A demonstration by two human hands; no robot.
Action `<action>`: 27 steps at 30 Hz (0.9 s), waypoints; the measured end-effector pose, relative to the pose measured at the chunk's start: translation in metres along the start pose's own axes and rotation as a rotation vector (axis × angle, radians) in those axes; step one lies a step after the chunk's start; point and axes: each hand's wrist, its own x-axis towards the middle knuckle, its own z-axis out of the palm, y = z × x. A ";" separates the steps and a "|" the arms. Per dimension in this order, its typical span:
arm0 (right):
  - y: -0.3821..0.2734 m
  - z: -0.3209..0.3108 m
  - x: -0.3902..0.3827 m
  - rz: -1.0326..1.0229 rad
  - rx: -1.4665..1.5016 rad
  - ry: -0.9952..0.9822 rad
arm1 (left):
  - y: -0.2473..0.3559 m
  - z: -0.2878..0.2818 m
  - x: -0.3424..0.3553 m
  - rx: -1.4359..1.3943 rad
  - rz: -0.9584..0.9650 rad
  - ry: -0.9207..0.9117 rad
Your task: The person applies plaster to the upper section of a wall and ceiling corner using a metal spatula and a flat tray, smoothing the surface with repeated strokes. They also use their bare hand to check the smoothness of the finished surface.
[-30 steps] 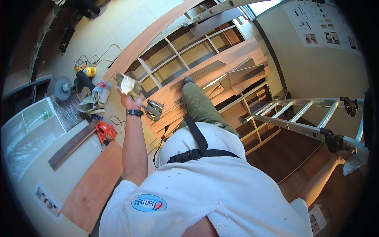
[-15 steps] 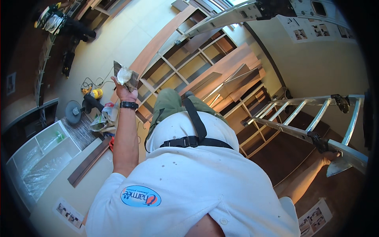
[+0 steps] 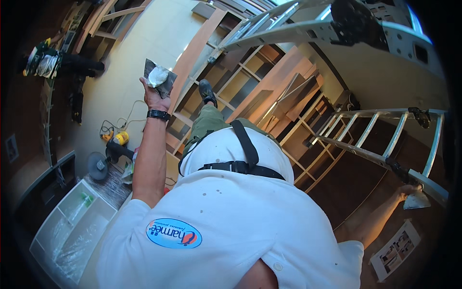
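My left hand (image 3: 155, 98) holds a flat dark square plate (image 3: 167, 85) with a lump of white paste (image 3: 157, 75) on it. At the right, my right hand (image 3: 406, 191) is closed on the side rail of an aluminium ladder (image 3: 368, 129); a triangular scraper blade (image 3: 417, 202) juts below its fingers, apparently held in the same grip. A boot (image 3: 206, 91) of mine shows beyond my belly, above shelving frames (image 3: 243, 82) with light dividers.
Another ladder section (image 3: 303, 33) crosses overhead at upper right. A person in dark trousers (image 3: 77, 65) is at upper left. Wooden panels (image 3: 276, 91) lie over the frames. A fan (image 3: 97, 166), yellow tool (image 3: 121, 138), cords and a plastic-wrapped white cabinet (image 3: 72, 226) sit at left.
My view has shifted, bringing more of the upper ladder and the other person into sight. My left hand with the plate sits higher in view, and a boot has swung up into sight.
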 end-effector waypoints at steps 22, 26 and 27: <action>-0.125 0.310 -0.454 0.432 -0.273 -0.748 | 0.105 0.063 0.143 -0.056 0.039 -0.312; -0.230 0.415 -0.508 0.534 -0.313 -1.277 | 0.102 0.101 0.130 -0.054 -0.044 -0.444; -0.234 0.433 -0.514 0.520 -0.234 -1.360 | 0.105 0.109 0.122 -0.020 -0.055 -0.485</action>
